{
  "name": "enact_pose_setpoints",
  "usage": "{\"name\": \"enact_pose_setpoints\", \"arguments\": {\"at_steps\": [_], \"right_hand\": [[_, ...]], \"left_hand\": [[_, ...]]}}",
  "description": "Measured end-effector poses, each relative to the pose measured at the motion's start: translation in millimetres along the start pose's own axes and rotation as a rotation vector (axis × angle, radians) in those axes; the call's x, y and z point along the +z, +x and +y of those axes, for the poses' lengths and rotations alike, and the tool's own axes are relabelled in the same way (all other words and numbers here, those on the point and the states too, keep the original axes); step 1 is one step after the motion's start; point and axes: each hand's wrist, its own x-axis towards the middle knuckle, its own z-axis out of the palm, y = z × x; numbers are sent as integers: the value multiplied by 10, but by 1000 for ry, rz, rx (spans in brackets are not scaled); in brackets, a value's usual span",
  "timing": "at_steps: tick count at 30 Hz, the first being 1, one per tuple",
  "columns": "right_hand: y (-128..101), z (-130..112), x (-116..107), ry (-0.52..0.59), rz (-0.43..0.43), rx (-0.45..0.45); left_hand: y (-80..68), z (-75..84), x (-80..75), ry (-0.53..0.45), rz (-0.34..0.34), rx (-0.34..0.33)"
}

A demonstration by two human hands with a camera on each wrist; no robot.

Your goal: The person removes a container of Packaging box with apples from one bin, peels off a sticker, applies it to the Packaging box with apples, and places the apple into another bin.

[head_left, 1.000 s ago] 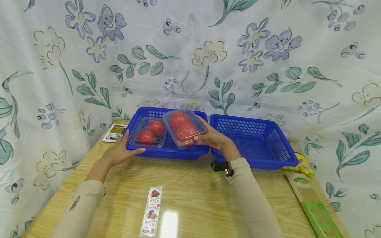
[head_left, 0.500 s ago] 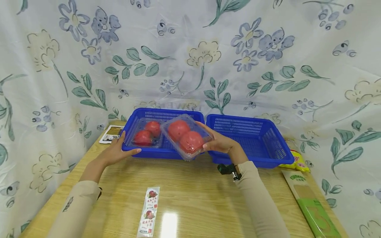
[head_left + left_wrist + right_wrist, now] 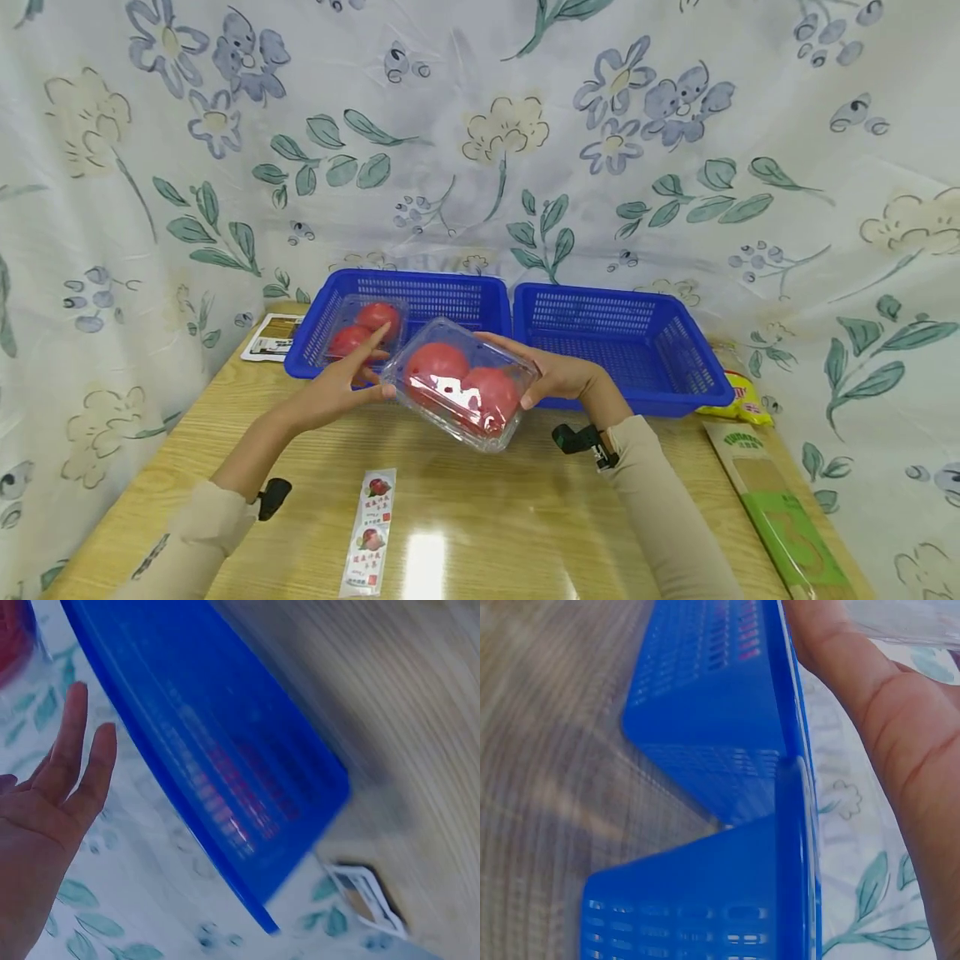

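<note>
We see blue baskets (image 3: 637, 400), red fruits (image 3: 437, 371), clear boxes (image 3: 432, 333), a yellow-brown table (image 3: 502, 517) with wood stripes, white cloth (image 3: 442, 242) with blue and cream flowers (image 3: 683, 108) and green leaves (image 3: 341, 170), tan sleeves (image 3: 671, 517).

There is one left hand (image 3: 337, 392) and one right hand (image 3: 564, 375), two black wrist devices (image 3: 275, 498), two blue baskets (image 3: 622, 358), two clear boxes (image 3: 461, 387) and four red fruits (image 3: 491, 398), two showing in each box. One label strip (image 3: 367, 521) carries two printed fruit pictures (image 3: 371, 540). One yellow packet (image 3: 741, 400), one green packet (image 3: 795, 533) and one white-edged packet (image 3: 272, 337) make three. There is one counter (image 3: 517, 525).
</note>
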Motion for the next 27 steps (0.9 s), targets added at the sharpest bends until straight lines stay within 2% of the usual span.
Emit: {"name": "enact_pose_setpoints", "arguments": {"at_steps": [2, 6, 11, 16, 20, 24, 27], "right_hand": [[-2, 13, 47, 2, -28, -14], [-42, 59, 132, 27, -82, -41], [-87, 126, 214, 23, -171, -93], [-120, 152, 270, 65, -213, -83], [-204, 155, 343, 75, -152, -69], [-343, 143, 473, 59, -14, -59], [-441, 142, 618, 72, 98, -50]], "left_hand": [[-15, 76, 98, -3, -41, 0], [-72, 166, 279, -4, -78, -1], [-157, 214, 491, -30, -55, 0], [-252, 211, 660, -162, -23, -11], [-335, 221, 780, -269, 8, 7], [-432, 240, 886, -353, 33, 19], [-516, 251, 946, -379, 58, 20]]}}
